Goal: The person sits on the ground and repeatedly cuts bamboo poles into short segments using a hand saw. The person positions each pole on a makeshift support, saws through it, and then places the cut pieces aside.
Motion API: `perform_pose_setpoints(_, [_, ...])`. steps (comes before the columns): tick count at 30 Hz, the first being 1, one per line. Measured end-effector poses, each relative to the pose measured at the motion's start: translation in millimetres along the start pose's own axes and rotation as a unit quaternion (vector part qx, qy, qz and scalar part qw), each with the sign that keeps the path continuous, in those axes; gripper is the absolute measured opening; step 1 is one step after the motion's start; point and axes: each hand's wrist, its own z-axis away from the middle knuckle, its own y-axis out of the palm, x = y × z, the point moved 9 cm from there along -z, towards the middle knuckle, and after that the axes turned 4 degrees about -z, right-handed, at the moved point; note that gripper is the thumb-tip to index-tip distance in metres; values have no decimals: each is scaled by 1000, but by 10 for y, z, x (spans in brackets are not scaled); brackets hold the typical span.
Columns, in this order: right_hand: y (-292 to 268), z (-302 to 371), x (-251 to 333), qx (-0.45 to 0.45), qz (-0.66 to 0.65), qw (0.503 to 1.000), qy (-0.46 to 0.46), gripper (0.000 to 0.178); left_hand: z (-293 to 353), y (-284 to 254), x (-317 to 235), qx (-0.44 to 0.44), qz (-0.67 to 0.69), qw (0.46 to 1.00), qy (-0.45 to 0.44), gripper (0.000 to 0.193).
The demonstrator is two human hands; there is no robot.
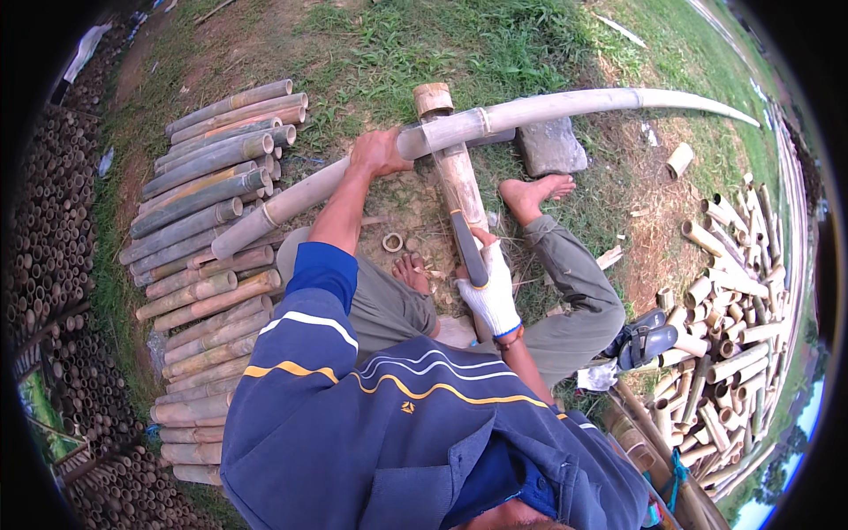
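Observation:
A long pale bamboo pole [539,115] runs across in front of me, its near-left end sloping down toward a stack of cut pieces. My bare left hand [380,152] is closed around the pole, left of a thick supporting post [458,177] on which it rests. In a white knit glove, my right hand [492,291] grips the dark, orange-edged handle of a handsaw [468,247]. The saw's thin blade reaches up to the pole just right of my left hand; how deep it sits in the bamboo I cannot tell.
Stacked bamboo lengths [203,194] lie at left. A grey stone block [549,148] sits beside the post, near my bare foot [534,196]. A bamboo ring [392,242] lies on the ground. Short offcuts [729,353] are heaped at right, next to dark sandals [643,340].

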Motion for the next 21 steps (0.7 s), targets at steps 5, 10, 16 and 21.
perform_pose_setpoints(5, [-475,1423,-345,-24,-49,995,87,65,41,112,3,35,33,999,-2,80])
perform_pose_setpoints(10, [156,-716,7,-20,-44,994,-98,57,140,21,-77,1,28,999,-20,79])
perform_pose_setpoints(16, [293,-1692,138,-59,-84,983,-150,57,30,58,-273,-4,23,999,38,80])
perform_pose_setpoints(21, [-29,151,-109,-9,21,997,-72,72,51,134,25,11,21,1000,3,83])
